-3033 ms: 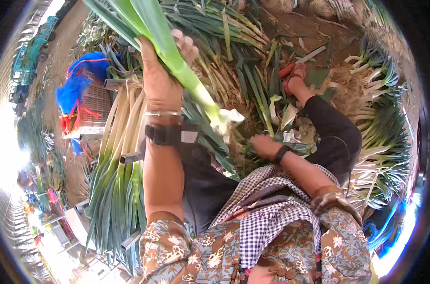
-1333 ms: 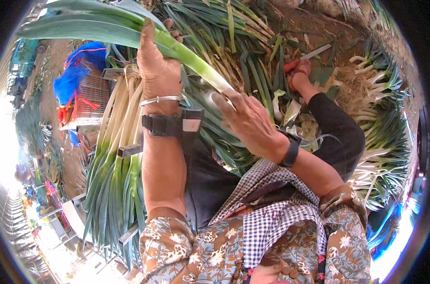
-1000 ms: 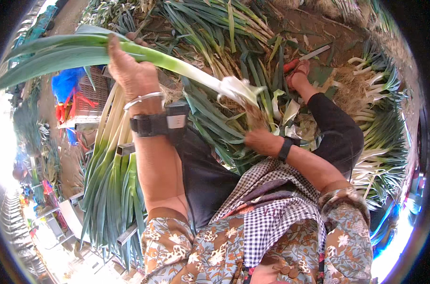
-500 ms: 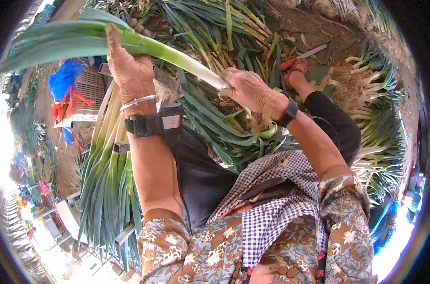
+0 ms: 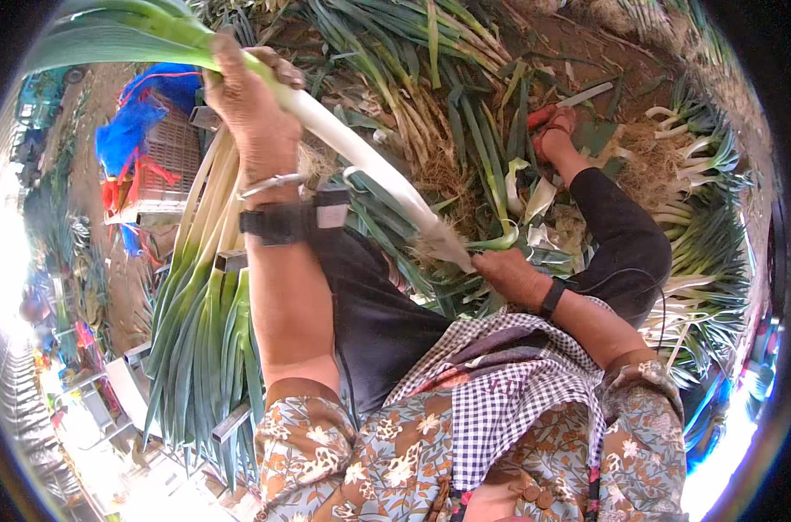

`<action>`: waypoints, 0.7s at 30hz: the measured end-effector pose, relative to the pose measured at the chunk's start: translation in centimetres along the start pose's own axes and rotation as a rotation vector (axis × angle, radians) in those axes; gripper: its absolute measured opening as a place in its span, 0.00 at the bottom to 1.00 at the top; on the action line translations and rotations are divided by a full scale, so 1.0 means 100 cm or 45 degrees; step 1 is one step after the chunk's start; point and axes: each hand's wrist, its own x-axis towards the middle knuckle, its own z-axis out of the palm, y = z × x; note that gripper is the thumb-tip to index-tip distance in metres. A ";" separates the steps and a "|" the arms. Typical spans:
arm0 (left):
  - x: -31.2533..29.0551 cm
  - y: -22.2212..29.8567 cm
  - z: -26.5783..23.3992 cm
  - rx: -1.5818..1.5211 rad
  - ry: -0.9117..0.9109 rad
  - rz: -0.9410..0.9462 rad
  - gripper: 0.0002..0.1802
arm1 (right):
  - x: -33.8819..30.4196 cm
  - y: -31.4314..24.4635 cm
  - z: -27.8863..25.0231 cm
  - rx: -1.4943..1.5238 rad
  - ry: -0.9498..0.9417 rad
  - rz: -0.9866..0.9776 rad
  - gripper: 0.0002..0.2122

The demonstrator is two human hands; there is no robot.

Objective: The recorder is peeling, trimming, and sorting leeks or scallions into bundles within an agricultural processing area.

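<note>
A long leek (image 5: 360, 155) slants across the front of me, its green leaves at the upper left and its hairy roots toward the middle. Wrapped around its upper shaft is my left hand (image 5: 254, 97), raised, with a bangle and a black strap at the wrist. My right hand (image 5: 513, 277) is lower, just past the root end, its fingers closed on a pale strip of leek leaf (image 5: 461, 256). Where this strip joins the leek is hard to make out. More of the white shaft is bare than green near the roots.
On my left, a bundle of leeks (image 5: 191, 322) rests on a metal frame, beside a crate (image 5: 171, 150) with blue netting (image 5: 127, 139). Loose leeks (image 5: 395, 52) lie ahead. A knife (image 5: 587, 94) lies by my sandalled foot (image 5: 556, 135). More leeks (image 5: 700, 252) line the right.
My right hand has moved from the leek's white shaft down and right, past the roots. My left hand has risen slightly, and the leek tilts more steeply.
</note>
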 end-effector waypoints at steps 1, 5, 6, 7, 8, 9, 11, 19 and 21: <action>-0.007 -0.001 0.005 0.043 0.045 0.011 0.24 | -0.005 0.003 0.003 -0.075 -0.126 0.134 0.05; -0.009 -0.005 0.020 0.225 0.205 0.065 0.24 | -0.036 0.055 0.059 -0.320 -0.563 0.321 0.09; -0.003 -0.001 0.027 0.104 0.131 0.162 0.21 | -0.086 0.092 0.114 -0.857 -0.498 0.594 0.10; 0.003 0.006 0.022 0.068 0.203 0.203 0.19 | -0.106 0.123 0.121 -0.702 -0.235 0.321 0.11; 0.010 0.016 0.005 0.065 0.187 0.282 0.19 | -0.074 0.114 0.098 -0.469 -0.500 0.501 0.11; 0.006 0.019 -0.014 0.066 0.184 0.323 0.18 | -0.042 0.085 0.061 -0.222 -0.806 0.688 0.12; 0.002 0.010 0.007 0.068 0.288 0.369 0.18 | -0.007 0.065 0.009 -0.166 -0.615 0.564 0.15; -0.004 -0.020 0.015 -0.070 0.502 0.231 0.20 | 0.130 -0.042 -0.092 -0.098 1.197 0.007 0.17; -0.010 -0.027 0.018 -0.059 0.473 0.158 0.21 | 0.149 -0.037 -0.085 -0.226 1.129 0.245 0.15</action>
